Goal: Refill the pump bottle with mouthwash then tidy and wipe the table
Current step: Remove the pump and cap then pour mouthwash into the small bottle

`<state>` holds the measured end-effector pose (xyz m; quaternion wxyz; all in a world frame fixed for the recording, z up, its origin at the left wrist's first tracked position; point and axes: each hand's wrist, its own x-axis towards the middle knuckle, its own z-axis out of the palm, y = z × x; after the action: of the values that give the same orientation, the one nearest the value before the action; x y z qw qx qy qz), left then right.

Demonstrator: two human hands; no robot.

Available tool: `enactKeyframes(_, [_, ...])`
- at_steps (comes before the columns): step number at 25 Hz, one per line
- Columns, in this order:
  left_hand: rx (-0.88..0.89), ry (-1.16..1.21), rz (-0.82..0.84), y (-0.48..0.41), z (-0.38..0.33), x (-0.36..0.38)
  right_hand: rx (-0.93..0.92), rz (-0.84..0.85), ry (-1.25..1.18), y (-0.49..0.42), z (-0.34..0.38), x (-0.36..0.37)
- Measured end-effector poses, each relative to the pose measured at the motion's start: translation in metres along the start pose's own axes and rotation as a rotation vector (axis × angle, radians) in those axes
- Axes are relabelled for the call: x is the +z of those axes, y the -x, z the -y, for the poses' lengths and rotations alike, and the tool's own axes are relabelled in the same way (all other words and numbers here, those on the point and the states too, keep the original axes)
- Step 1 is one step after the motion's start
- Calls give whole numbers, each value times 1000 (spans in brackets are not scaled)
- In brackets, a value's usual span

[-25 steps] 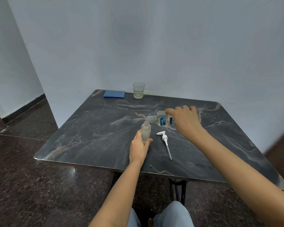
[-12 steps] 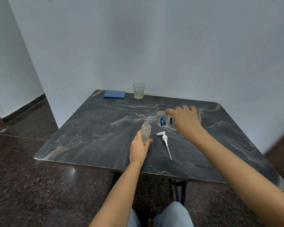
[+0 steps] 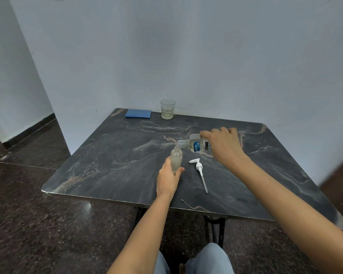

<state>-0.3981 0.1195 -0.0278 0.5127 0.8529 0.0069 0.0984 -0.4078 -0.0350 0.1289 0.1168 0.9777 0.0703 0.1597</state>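
Note:
A small frosted pump bottle point(image 3: 176, 158) stands upright on the dark marble table point(image 3: 111, 163), uncapped. My left hand point(image 3: 167, 179) grips its lower half. My right hand point(image 3: 224, 145) holds a clear mouthwash bottle point(image 3: 196, 145) with a blue label, tipped on its side so its open neck sits just above the pump bottle's mouth. The white pump head with its long tube point(image 3: 200, 172) lies flat on the table just right of the pump bottle.
A glass point(image 3: 167, 109) with a little pale liquid stands at the table's far edge by the wall. A folded blue cloth point(image 3: 138, 113) lies left of it. White walls close the far side and the right. My knees point(image 3: 194, 260) show below the near table edge.

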Motion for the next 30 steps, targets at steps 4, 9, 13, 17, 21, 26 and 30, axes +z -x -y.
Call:
enactKeyframes(4, [-7, -3, 2, 0, 0, 0, -1, -8, -9, 1, 0, 2])
enactKeyframes(9, [-12, -6, 4, 0, 0, 0, -7, -11, -4, 1, -1, 0])
enactKeyframes(13, [-15, -3, 6, 0, 0, 0, -7, 4, -1, 1, 0, -2])
enactKeyframes(17, [-14, -1, 2, 0, 1, 0, -8, 8, 4, 1, 0, -3])
enactKeyframes(21, [-12, 7, 1, 0, 0, 0, -8, 3, 11, 0, -1, -1])
enactKeyframes(26, [-14, 0, 1, 0, 0, 0, -9, -4, 2, 0, 0, 0])
enactKeyframes(30, [-14, 5, 1, 0, -1, 0, -10, -8, 6, 0, 0, -2])
